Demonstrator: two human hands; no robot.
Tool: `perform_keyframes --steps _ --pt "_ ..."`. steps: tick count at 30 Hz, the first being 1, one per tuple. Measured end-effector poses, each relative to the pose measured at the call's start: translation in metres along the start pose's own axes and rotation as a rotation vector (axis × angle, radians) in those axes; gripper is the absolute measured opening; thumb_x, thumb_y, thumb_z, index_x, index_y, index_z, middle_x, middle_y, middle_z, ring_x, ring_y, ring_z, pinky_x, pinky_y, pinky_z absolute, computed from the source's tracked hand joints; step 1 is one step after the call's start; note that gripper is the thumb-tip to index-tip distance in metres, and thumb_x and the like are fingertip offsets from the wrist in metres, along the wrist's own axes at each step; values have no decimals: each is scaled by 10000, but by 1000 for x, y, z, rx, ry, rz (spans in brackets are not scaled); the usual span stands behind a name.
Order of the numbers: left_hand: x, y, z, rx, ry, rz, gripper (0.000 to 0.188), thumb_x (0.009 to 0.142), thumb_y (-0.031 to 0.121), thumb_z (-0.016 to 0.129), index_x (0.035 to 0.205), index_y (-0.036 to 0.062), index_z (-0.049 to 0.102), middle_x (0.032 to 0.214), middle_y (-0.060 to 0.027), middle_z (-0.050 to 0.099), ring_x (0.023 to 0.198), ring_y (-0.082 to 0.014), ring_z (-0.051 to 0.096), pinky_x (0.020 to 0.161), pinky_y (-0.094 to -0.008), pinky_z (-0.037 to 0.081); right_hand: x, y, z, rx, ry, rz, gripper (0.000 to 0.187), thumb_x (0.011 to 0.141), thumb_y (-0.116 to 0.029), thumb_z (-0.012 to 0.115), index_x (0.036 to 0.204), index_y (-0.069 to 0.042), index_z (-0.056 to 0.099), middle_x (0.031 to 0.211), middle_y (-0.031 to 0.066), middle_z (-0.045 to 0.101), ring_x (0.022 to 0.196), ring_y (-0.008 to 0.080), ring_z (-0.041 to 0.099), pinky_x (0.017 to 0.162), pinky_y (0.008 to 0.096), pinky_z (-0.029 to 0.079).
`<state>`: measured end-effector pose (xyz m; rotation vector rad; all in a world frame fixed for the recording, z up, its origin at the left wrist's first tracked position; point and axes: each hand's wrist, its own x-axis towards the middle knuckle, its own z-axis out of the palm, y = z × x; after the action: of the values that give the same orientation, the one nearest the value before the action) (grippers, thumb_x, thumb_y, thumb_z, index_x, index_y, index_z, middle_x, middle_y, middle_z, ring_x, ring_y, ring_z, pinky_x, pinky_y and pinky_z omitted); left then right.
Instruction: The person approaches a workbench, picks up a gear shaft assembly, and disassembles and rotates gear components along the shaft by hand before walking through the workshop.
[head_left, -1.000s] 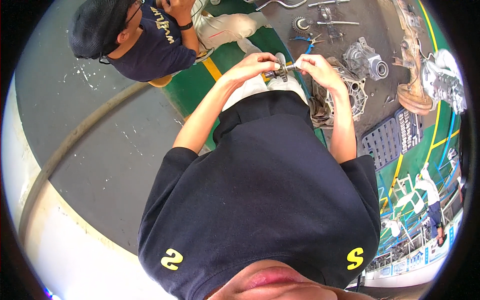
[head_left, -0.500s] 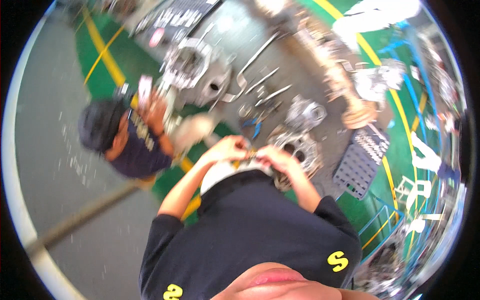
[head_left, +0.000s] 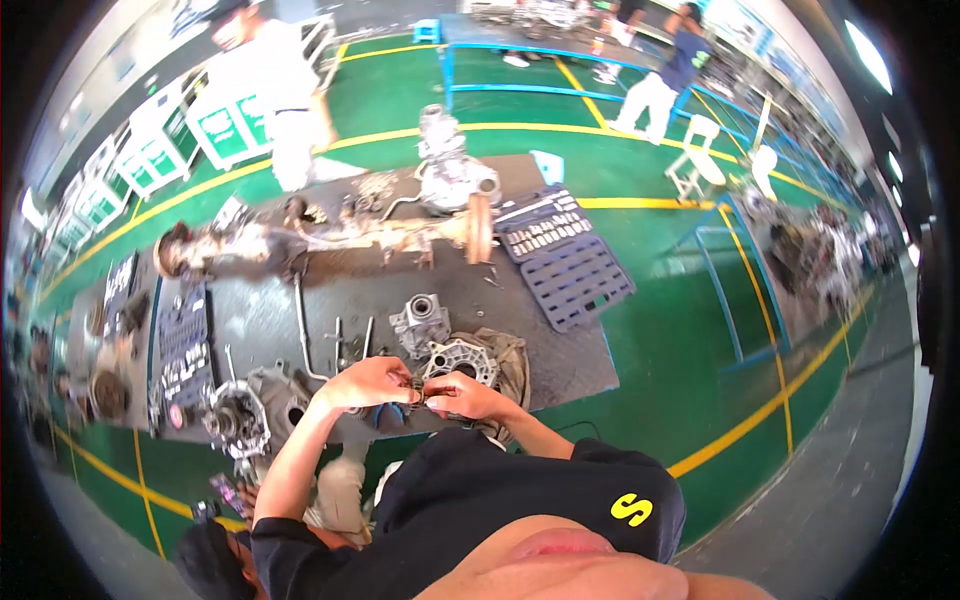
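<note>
Small metal part point(head_left: 418, 393), one: I am holding it near the table's point(head_left: 575, 365) near edge. Left hand point(head_left: 370, 384), right hand point(head_left: 462, 396): both pinching it from opposite sides; light, even fingertip pressure is probably serving best. Pale open housing point(head_left: 481, 360): lying just beyond my right hand.

A rusty axle point(head_left: 390, 238), metal housing point(head_left: 421, 322) and tool case point(head_left: 578, 283) show a mechanical workshop

Bright light fills the hall, glowing white elongated lamps point(head_left: 868, 58) glaring far right; a white cloth shirt point(head_left: 268, 68) burns out far left, a long yellow painted floor line point(head_left: 540, 127) bows, and black swallows the rounded rim.
</note>
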<state>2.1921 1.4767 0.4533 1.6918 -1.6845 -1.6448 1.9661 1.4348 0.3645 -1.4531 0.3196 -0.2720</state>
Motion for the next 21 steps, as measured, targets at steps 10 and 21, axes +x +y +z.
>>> perform_keyframes --steps 10,21 --pt "-15 58 39 -375 -127 362 620 797 227 749 1317 32 474 1147 -119 599 1095 -200 557 946 -344 439 -92 -10 64 151 570 -276 137 913 -134 545 875 -6 571 734 6 545 667 73 506 596 242 411" --pt "-80 -14 160 -807 125 603 556 821 151 716 1290 -11 466 1223 -58 531 1138 -169 505 1009 -354 377 -104 -43 175 144 886 -241 139 922 -170 557 878 -37 565 724 0 557 649 83 521 617 235 418"
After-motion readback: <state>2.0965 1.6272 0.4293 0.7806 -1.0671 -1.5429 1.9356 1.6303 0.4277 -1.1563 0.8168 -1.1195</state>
